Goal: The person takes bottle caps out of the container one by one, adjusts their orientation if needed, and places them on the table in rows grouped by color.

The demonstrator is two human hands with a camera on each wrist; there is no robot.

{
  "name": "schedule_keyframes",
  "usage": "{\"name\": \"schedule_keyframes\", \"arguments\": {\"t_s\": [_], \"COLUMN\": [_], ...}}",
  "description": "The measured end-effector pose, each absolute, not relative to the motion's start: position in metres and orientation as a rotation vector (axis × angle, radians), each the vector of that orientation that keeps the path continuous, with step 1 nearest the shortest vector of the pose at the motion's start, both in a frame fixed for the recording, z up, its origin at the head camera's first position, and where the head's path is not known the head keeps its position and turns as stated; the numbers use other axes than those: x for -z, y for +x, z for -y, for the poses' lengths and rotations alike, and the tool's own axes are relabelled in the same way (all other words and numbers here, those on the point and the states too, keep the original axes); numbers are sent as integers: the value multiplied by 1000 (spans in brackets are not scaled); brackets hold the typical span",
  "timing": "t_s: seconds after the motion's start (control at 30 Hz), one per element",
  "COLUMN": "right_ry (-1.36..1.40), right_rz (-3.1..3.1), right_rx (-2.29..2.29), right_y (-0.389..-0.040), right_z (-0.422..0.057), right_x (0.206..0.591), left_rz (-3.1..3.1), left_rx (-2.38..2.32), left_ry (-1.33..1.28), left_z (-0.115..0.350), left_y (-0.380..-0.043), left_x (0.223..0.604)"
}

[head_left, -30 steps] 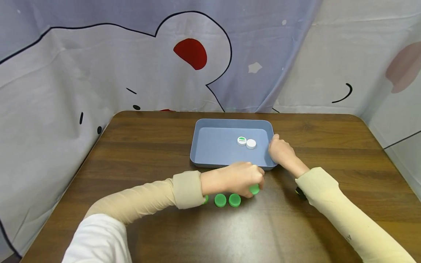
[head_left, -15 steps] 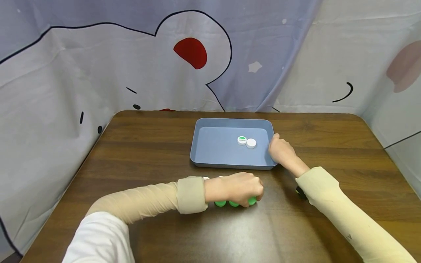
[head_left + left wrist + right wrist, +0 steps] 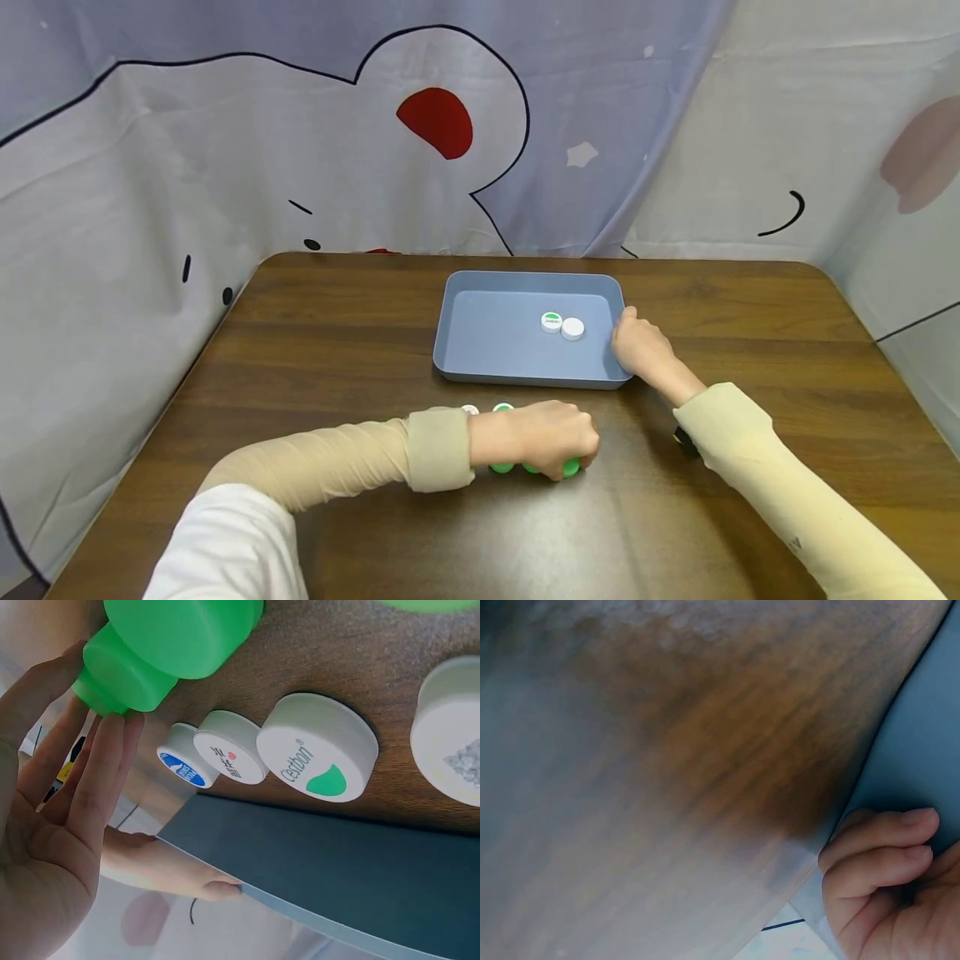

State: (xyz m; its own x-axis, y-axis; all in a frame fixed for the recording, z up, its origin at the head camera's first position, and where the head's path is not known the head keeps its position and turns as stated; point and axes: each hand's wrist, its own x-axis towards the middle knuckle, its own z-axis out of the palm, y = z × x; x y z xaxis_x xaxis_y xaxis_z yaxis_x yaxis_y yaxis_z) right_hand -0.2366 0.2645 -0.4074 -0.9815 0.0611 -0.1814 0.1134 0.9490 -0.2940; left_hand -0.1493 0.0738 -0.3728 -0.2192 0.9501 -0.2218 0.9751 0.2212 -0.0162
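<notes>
In the head view my left hand (image 3: 546,435) reaches over a row of green bottle caps and pinches the rightmost green bottle cap (image 3: 572,467) at the table. The left wrist view shows its fingertips round the end of that bottle cap (image 3: 96,696), beside a nearer green cap (image 3: 184,634). A row of white bottle caps, one with a green patch (image 3: 319,750), stands between the green caps and the blue tray (image 3: 480,337). My right hand (image 3: 643,343) grips the tray's right rim with curled fingers (image 3: 877,874); its thumb is out of the right wrist view.
Two white bottle caps (image 3: 572,329) lie inside the tray, right of its middle. The brown wooden table (image 3: 330,333) reaches back to a patterned curtain (image 3: 225,150). My left forearm covers part of the cap rows in the head view.
My left hand has come down and towards me, bringing the green bottle cap from above the table to the right end of the green row. The right hand stays on the tray.
</notes>
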Motion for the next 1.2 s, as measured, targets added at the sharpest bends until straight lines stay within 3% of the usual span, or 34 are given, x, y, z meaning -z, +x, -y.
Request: {"name": "schedule_keyframes", "arguments": {"t_s": [0.57,1.2], "right_ry": [135,147], "right_rz": [-2930,-2918], "right_rx": [459,466], "right_y": [-236,-235], "right_z": [-264,-263], "right_x": [406,405], "left_rz": [-2360,-2349], "left_rx": [208,86], "left_ry": [1859,1812], "left_z": [-69,-70], "left_y": [-149,-162], "left_x": [373,346]}}
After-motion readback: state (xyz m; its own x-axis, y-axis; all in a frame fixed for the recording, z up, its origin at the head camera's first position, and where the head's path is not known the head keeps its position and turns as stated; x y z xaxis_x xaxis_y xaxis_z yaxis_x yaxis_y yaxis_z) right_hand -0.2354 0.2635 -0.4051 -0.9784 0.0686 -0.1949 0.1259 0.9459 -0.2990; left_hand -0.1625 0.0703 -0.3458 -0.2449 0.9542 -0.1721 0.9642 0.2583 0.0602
